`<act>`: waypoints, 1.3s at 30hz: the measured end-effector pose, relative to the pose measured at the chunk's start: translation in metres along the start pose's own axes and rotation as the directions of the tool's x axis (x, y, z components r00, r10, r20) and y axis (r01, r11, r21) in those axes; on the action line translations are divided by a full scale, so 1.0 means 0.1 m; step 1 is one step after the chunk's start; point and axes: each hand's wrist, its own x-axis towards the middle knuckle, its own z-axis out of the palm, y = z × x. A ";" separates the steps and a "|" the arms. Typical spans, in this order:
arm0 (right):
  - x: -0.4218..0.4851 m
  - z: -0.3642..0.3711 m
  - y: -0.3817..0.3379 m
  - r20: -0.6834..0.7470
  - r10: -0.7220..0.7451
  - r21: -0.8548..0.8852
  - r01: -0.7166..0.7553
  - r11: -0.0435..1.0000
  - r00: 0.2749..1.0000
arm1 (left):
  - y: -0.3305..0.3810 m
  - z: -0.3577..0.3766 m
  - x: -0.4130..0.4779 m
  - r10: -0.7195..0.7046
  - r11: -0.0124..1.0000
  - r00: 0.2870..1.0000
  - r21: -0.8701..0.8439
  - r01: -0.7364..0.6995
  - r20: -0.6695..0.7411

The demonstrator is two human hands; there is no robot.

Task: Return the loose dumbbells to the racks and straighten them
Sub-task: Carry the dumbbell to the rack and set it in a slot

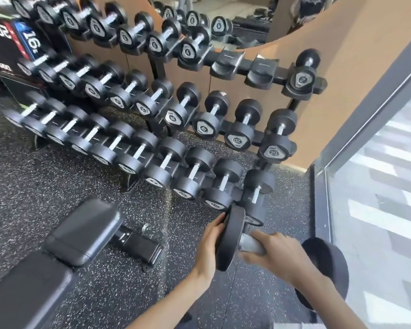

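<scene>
**While both hands carry one loose dumbbell, two top cradles stand bare**

As it hangs low in front of the rack's right end, the dumbbell is held at two places. The left hand cups the outer face of its near head with the thumb hooked over the rim. The right hand, blurred, wraps its fingers round the knurled handle. The far head juts out past the right wrist, close to the dark frame of the window.

The near head sits just in front of the last dumbbell on the lowest tier; whether they touch cannot be told. The way to the left is narrow: a padded bench lies near, angled across the speckled floor, with a strip of floor between it and the rack.

The lower two tiers are filled side by side. On the top tier two empty cradles sit between a dumbbell marked 4 and a small one marked 2 at the right end.

Behind the rack stands a tan wall with a curved mirror. Black boxes with large numerals stand at the far left.
</scene>
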 end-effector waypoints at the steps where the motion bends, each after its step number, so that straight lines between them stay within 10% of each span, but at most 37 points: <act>1: 0.10 -0.03 0.00 -0.001 0.015 -0.002 -0.015 1.000 1.000 | 0.04 -0.03 0.12 -0.014 1.000 1.000 0.002 0.014 0.018; 19: 1.14 -0.28 0.51 0.021 0.164 0.048 -0.165 0.985 0.986 | 0.34 0.08 1.50 -0.121 0.992 0.986 0.032 0.118 0.112; 39: 1.82 -1.11 3.48 0.026 0.016 -0.046 -0.015 0.999 1.000 | 0.03 2.63 3.01 0.124 0.992 0.990 -0.004 -0.124 -0.071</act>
